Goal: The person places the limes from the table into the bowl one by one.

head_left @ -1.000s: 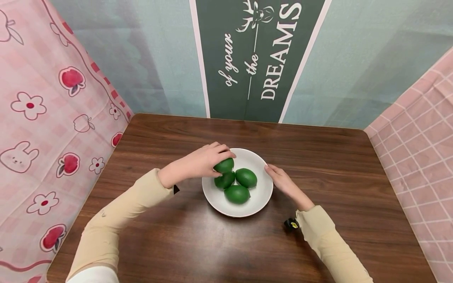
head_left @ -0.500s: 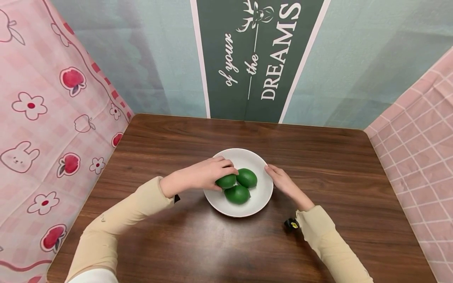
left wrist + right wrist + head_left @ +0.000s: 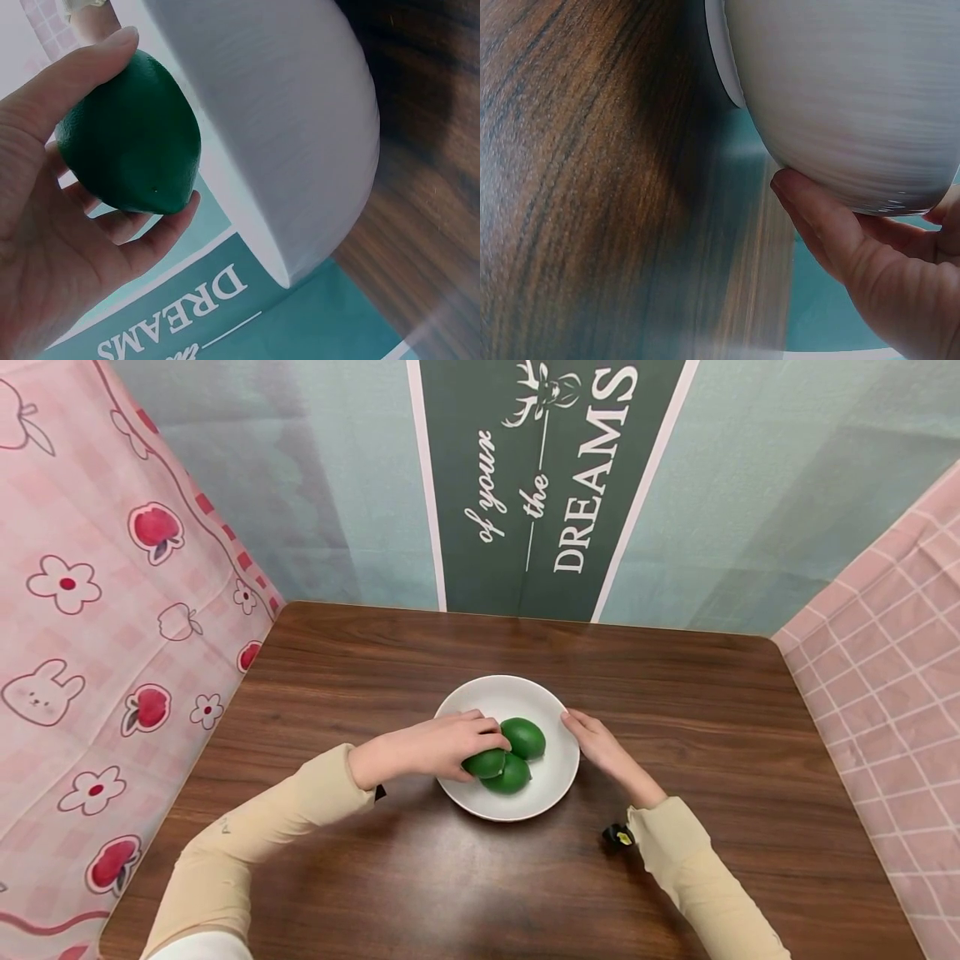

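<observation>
A white bowl point(image 3: 551, 785) stands on the wooden table with green limes inside. My left hand point(image 3: 457, 743) reaches over its left side and grips a lime point(image 3: 135, 135), thumb on one side and fingers curled round the other. In the left wrist view that lime is at the height of the bowl's rim. Two more limes show in the bowl, a far lime point(image 3: 525, 737) and a near lime point(image 3: 512, 775) partly covered by the held one. On the right, my right hand point(image 3: 600, 745) holds the bowl, thumb at the rim and fingers against the outer wall point(image 3: 840, 97).
The brown wooden table point(image 3: 675, 693) reaches back to a blue-green cloth point(image 3: 337, 485) with a dark printed panel. Pink patterned cloth point(image 3: 112, 610) hangs at the left, and pink checked cloth point(image 3: 885, 693) at the right.
My left hand has come down and toward me with the lime, from the bowl's far left to beside the near lime. A lime seen lower left a second ago is now hidden. My right hand stays put.
</observation>
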`<state>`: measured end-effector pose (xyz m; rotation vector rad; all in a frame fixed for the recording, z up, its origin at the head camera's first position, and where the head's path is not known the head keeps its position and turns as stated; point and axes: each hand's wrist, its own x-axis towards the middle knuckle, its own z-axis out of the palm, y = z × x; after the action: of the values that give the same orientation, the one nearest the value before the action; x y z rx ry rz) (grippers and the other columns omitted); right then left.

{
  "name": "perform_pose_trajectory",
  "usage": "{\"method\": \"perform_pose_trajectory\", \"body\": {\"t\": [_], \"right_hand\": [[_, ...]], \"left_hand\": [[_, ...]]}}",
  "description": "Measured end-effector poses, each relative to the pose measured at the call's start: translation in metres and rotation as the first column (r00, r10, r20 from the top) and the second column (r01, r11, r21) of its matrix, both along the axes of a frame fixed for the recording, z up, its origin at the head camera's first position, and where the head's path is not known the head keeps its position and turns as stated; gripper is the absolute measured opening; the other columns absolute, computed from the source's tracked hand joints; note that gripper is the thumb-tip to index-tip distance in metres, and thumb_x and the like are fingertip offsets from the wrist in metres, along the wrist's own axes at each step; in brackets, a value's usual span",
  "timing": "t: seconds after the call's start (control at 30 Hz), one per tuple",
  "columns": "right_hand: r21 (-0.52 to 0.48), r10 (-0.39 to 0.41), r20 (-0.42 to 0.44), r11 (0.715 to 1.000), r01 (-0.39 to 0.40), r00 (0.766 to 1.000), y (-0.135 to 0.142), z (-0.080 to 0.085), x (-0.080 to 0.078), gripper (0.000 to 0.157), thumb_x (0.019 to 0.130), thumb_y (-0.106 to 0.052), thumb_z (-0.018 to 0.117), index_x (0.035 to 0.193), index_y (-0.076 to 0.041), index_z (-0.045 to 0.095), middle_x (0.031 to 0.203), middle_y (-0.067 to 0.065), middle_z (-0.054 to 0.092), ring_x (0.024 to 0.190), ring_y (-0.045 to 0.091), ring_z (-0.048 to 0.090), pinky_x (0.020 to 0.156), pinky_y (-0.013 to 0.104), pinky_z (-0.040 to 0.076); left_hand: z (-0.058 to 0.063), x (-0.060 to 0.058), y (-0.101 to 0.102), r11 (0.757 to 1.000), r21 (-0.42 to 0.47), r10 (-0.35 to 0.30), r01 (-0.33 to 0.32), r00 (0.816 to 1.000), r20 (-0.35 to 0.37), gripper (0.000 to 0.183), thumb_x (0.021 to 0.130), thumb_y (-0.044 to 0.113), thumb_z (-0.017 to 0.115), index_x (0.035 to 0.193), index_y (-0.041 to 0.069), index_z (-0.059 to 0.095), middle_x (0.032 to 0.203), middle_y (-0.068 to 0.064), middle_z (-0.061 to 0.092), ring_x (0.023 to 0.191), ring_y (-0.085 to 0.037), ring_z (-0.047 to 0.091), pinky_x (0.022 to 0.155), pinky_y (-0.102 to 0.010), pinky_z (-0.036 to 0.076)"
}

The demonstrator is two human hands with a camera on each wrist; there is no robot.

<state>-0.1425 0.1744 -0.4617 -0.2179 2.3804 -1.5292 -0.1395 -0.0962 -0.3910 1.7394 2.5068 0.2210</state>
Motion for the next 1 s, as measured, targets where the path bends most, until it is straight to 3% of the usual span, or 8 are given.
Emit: {"method": "perform_pose_trajectory", "body": {"t": [0.2,0.6,0.9,1.0], "right_hand": [[-0.027,-0.003,0.016,1.0,0.004,1.0,-0.0003,0.0,-0.0009,0.05,0.1,-0.024,0.033,0.131,0.014,0.035,0.114,0.031,0.055,0.099,0.028,0.057,0.079,0.029,0.048],[-0.079,0.002,0.061,0.997,0.003,0.998,0.0007,-0.0002,-0.0022,0.05,0.1,-0.025,0.032,0.132,0.014,0.033,0.111,0.032,0.055,0.09,0.023,0.06,0.069,0.028,0.052],[-0.075,0.001,0.058,0.997,0.004,0.998,0.0011,0.0021,-0.0027,0.05,0.1,-0.025,0.032,0.132,0.014,0.033,0.11,0.032,0.055,0.09,0.024,0.06,0.069,0.029,0.052],[-0.078,-0.001,0.06,0.997,0.005,0.998,0.0012,0.0025,-0.0034,0.05,0.1,-0.025,0.032,0.132,0.014,0.033,0.11,0.032,0.055,0.09,0.025,0.06,0.069,0.029,0.052]], "left_hand": [[-0.0062,0.0025,0.0032,0.998,-0.057,-0.004,0.004,1.0,0.011,0.053,0.07,0.023,0.077,0.117,0.015,0.055,0.111,-0.002,0.052,0.1,-0.02,0.05,0.086,-0.029,0.043],[-0.0109,0.0051,0.0044,0.998,-0.063,0.006,-0.005,1.0,0.019,0.054,0.07,0.028,0.078,0.117,0.016,0.054,0.111,0.0,0.051,0.101,-0.019,0.048,0.085,-0.028,0.043],[-0.0046,0.0013,0.0037,0.999,-0.036,0.012,-0.009,0.996,0.085,0.05,0.075,0.035,0.072,0.116,0.012,0.056,0.111,-0.001,0.052,0.103,-0.018,0.049,0.09,-0.027,0.04],[-0.0009,-0.0022,0.0032,1.0,-0.01,0.008,-0.007,0.997,0.074,0.047,0.079,0.038,0.068,0.115,0.01,0.057,0.109,-0.001,0.053,0.103,-0.017,0.05,0.091,-0.028,0.04]]}}
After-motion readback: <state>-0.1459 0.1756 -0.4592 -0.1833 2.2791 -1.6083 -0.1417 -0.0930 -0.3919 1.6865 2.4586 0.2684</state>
